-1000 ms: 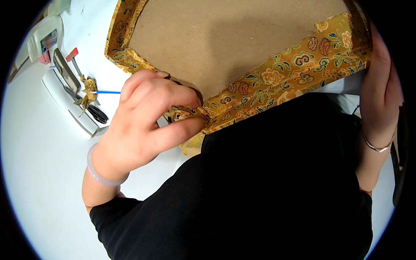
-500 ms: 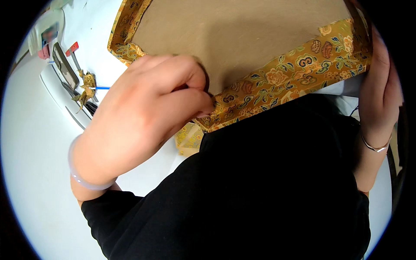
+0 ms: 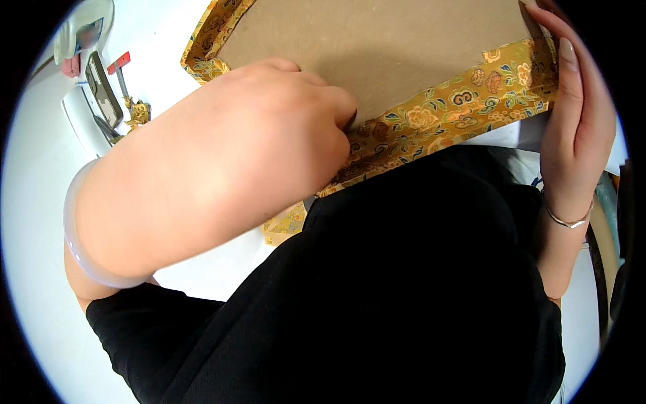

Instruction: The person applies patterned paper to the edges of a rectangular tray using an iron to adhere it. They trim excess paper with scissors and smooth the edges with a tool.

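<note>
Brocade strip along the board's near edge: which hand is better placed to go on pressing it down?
Probably the left hand: its fingertips sit right on the brocade strip at the board. The right hand lies flat against the board's right end, bracing it.

Left hand [image 3: 269, 135] pressing brocade edge [image 3: 437, 118] on board [image 3: 377, 40]; right hand [image 3: 572, 128] steadying corner

Just one head-mounted fisheye, looking steeply down over the chest at the white desk [image 3: 40, 202], super close, edges curving.

Board [image 3: 377, 47] between both hands, tools [image 3: 101, 94] perhaps on table [image 3: 40, 175] leftward.
</note>
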### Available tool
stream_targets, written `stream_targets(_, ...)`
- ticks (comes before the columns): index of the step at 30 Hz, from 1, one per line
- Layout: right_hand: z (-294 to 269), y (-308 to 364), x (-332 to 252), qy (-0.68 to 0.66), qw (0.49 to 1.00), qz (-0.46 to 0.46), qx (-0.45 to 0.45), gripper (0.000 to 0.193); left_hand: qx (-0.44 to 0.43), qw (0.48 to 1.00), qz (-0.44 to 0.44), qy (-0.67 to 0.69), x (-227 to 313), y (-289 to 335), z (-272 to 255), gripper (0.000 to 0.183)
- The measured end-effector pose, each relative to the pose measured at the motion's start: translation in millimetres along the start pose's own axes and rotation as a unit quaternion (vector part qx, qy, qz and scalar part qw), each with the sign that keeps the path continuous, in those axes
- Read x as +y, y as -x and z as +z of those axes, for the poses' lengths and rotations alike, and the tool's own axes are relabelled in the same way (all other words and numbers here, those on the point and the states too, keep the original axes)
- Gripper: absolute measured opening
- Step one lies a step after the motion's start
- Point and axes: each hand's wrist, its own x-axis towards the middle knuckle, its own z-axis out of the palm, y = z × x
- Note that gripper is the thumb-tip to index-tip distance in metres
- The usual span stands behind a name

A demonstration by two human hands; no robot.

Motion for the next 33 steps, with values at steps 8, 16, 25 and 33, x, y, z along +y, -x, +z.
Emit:
stream_targets(8, 5.4, -19.2, -26.8, -0.002, 1.0, -0.005, 0.006, 0.035, -0.012, 0.996, -0.021, 0.081, -6.9, 7.2, -1.0, 0.013)
stream_targets(16, 6.2, -27.5, -25.5, 0.002, 1.0, -0.014, 0.005, 0.035, 0.012, 0.997, -0.018, 0.069, -1.8, 7.2, 1.0, 0.014)
stream_targets(25, 3.2, -30.7, -13.1, 0.007, 1.0, -0.023, 0.004, 0.036, 0.03, 0.998, -0.037, 0.039, 6.9, 1.0, 2.7, 0.012)
stream_targets(33, 1.0, -38.7, -14.0, 0.014, 0.999, -0.033, -0.004, 0.036, 0.032, 0.999, -0.019, 0.002, 10.7, 0.8, 10.5, 0.011)
